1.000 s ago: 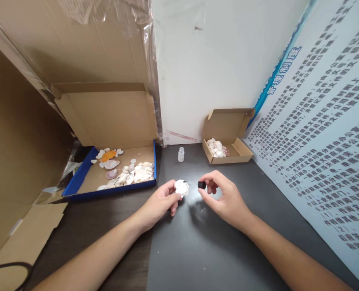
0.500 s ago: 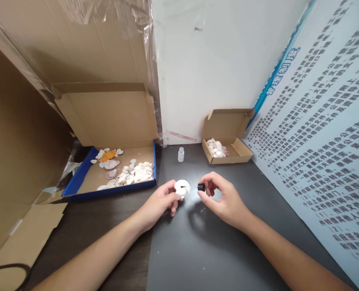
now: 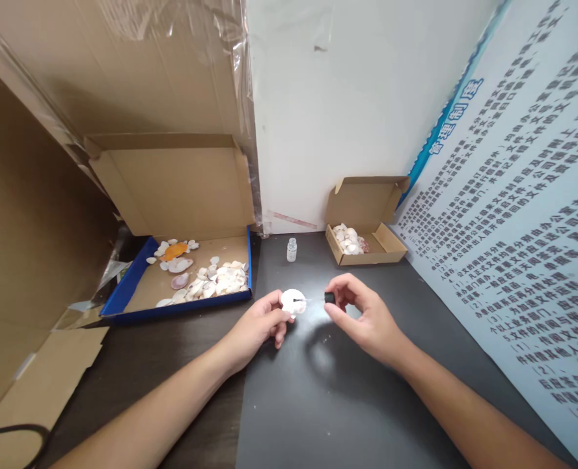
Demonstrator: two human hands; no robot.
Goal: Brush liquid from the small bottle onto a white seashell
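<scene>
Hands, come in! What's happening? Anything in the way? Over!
Left fingers pinching white shell. Right fingers pinching black cap, brush tip at shell. Small bottle stands beyond, out of the way.

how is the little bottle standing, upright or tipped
Upright. The bottle stands on the table with its narrower end on top, beyond the shell in the left hand.

Clock centred on the shell (image 3: 295,309) in the left hand (image 3: 264,319); 12 = away from wearer. Left hand at 8. Right hand (image 3: 362,312) at 3, holding cap (image 3: 329,298); brush (image 3: 299,300) extends from cap over shell. Bottle (image 3: 291,251) at 12, wall panel (image 3: 367,85) behind. Large box (image 3: 230,247) at 10; shell heap (image 3: 223,279) at its 4. Small box (image 3: 371,259) between 1 and 2; shell pile (image 3: 348,241) at its 9.
</scene>
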